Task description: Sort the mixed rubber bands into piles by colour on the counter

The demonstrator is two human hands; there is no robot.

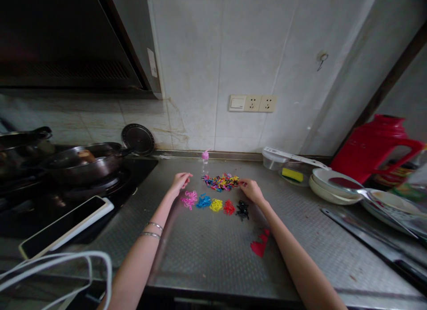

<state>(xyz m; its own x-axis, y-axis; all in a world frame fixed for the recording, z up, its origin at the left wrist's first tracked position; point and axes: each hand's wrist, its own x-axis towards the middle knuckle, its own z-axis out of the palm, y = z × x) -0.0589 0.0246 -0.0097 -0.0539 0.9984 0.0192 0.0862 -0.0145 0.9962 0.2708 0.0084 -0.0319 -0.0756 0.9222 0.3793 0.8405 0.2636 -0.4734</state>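
A heap of mixed-colour small rubber bands (220, 182) lies on the metal counter. In front of it runs a row of single-colour piles: pink bands (189, 199), blue bands (203, 201), yellow bands (216, 205), red bands (229, 207) and black bands (243, 210). My left hand (181, 182) hovers just behind and left of the pink pile, fingers pinched; what they hold, if anything, is too small to see. At the heap's right edge, my right hand (252, 191) has its fingertips pressed together, touching or very near the bands.
A small bottle with a pink top (205, 155) stands behind the heap. A red cut-out piece (260, 243) lies near my right forearm. Pans (86, 167) and a phone (66, 227) are at left; bowls (330, 192), a knife (367, 245) and a red jug (376, 145) at right.
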